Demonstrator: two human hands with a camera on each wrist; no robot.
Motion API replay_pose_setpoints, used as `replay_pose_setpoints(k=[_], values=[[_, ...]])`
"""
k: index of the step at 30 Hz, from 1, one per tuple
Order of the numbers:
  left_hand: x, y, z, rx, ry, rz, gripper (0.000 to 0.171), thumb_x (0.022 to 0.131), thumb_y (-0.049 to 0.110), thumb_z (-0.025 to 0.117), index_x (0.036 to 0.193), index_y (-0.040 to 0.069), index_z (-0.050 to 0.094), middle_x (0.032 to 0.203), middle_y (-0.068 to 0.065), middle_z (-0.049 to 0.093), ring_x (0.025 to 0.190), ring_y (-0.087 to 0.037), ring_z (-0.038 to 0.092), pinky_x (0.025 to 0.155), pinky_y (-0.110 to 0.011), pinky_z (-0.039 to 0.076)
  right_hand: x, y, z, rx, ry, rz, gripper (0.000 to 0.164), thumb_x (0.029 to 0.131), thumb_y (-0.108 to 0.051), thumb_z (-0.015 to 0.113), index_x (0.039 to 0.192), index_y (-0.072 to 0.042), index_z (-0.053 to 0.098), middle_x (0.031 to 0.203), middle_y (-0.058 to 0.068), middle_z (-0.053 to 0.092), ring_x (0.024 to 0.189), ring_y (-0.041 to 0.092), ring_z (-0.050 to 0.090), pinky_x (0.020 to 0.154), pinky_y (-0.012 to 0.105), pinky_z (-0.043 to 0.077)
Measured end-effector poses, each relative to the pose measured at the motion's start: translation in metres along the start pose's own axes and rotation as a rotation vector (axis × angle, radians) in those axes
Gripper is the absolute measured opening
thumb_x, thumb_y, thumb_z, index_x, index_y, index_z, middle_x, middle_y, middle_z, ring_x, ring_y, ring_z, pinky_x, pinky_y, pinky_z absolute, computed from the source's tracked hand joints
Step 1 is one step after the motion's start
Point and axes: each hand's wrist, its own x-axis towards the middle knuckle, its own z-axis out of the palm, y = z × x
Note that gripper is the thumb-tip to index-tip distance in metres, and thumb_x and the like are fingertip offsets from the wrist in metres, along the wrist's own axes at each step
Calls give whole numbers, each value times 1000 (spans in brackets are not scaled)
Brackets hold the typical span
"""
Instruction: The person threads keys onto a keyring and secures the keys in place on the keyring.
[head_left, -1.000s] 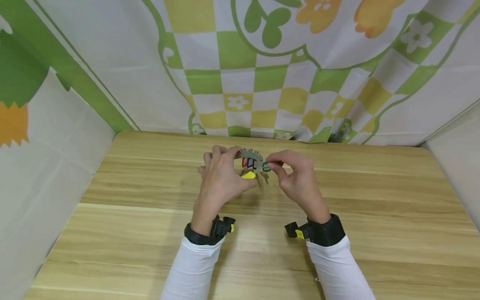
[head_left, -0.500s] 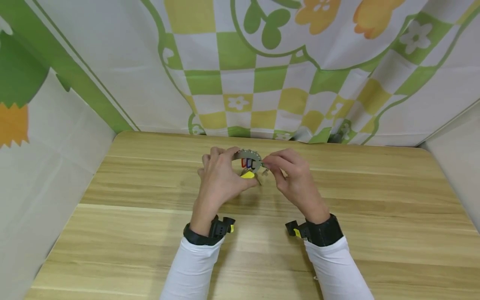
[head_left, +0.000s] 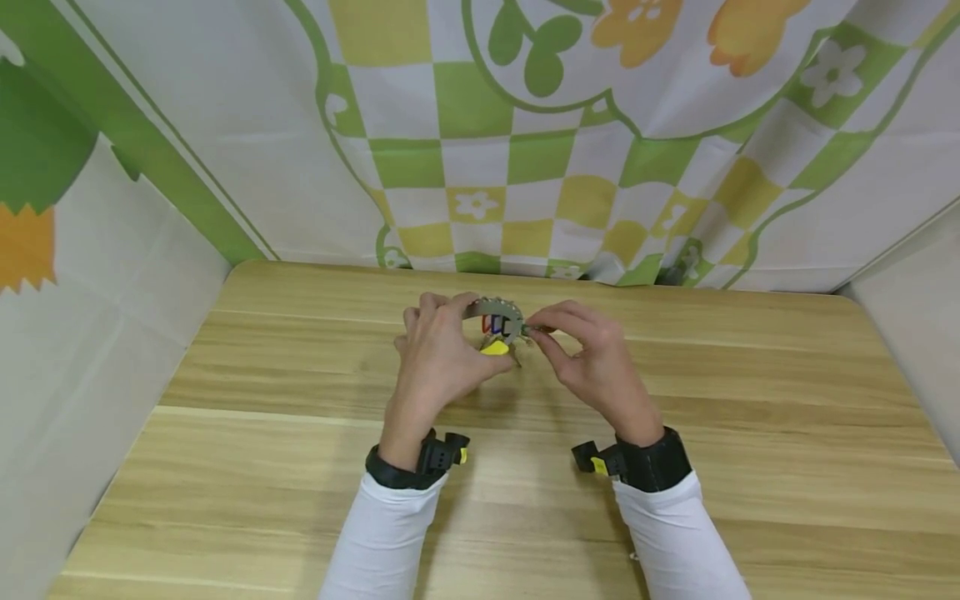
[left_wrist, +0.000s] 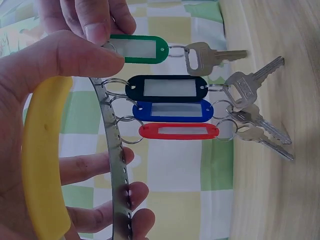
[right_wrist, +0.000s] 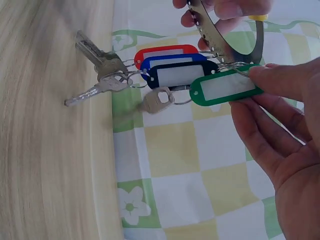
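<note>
My left hand [head_left: 442, 346] grips a curved metal band [left_wrist: 115, 145] with holes along its edge and a yellow handle [left_wrist: 47, 155], held up over the table. From its holes hang a red key tag [right_wrist: 167, 51], a blue key tag [left_wrist: 172, 110] and a black key tag [left_wrist: 170, 88], each on split rings with a key. My right hand [head_left: 592, 350] pinches a green key tag [right_wrist: 227, 87] at its ring end, right at the band's edge beside the black tag. A key [left_wrist: 207, 56] dangles from the green tag's other end. Fingertips partly hide the green tag's upper ring.
A light wooden table [head_left: 300, 467] lies below both hands. Behind its far edge hangs a green, yellow and white checked curtain [head_left: 540, 183]. A black wrist camera [head_left: 446, 454] sits on the left wrist, another black camera [head_left: 592, 458] on the right.
My right hand has moved slightly left, bringing the green key tag up against the metal band. In the head view the green tag is now mostly behind the fingers. My left hand has barely shifted.
</note>
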Motion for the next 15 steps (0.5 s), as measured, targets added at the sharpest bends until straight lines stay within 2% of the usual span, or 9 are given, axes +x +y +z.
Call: replay_pose_setpoints(k=[5,12,15], values=[[0,1,0,1,-4,4,87,55,56,77,128,16,54,116,-11,45,99,-31,37,72,-49,33,5,-11,-3,60,40,38,18,75,3,67,91,-5,68,89,4,65,79,12,61,70,29,47],[0,2,0,10,-17,11,88,54,56,77,129,16,53,117,-11,44,100,-30,37,73,-49,33,10,-27,-11,230,23,236,13,77,7,63,89,2,64,86,15,63,78,22,61,73,38,48],[0,2,0,9,-18,12,87,55,55,77,129,16,53,117,-11,44,100,-30,36,73,-50,33,10,-28,-13,282,14,291,12,78,7,62,89,4,64,87,17,63,79,26,62,75,38,48]])
